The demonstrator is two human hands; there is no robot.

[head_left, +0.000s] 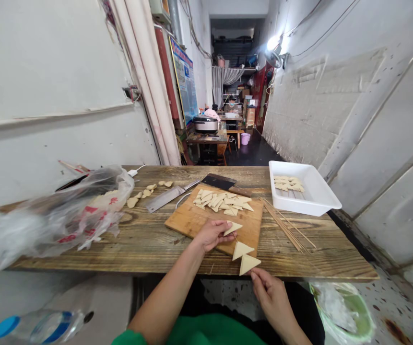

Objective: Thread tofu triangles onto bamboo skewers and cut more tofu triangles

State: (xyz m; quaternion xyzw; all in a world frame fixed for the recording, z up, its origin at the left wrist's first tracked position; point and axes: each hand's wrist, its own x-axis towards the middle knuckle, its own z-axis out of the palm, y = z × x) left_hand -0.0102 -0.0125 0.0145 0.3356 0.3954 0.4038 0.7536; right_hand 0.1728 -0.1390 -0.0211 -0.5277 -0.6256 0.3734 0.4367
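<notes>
My left hand (211, 235) rests on the wooden cutting board (192, 218), its fingers pinched on a pale triangular piece (232, 227) at the tip of a thin skewer. Two more triangles (245, 257) sit lower on the same skewer. My right hand (269, 292) is below the table edge, fingers pinched at the skewer's near end by the lowest triangle. A heap of cut triangles (222, 201) lies at the board's far end.
A white tray (316, 196) with some pieces stands at the right. Bare skewers (285, 225) lie beside the board. Two cleavers (166, 198) (218, 182) lie behind it. A plastic bag (80, 211) covers the left. A green-lined bin (343, 311) stands below right, a water bottle (37, 326) below left.
</notes>
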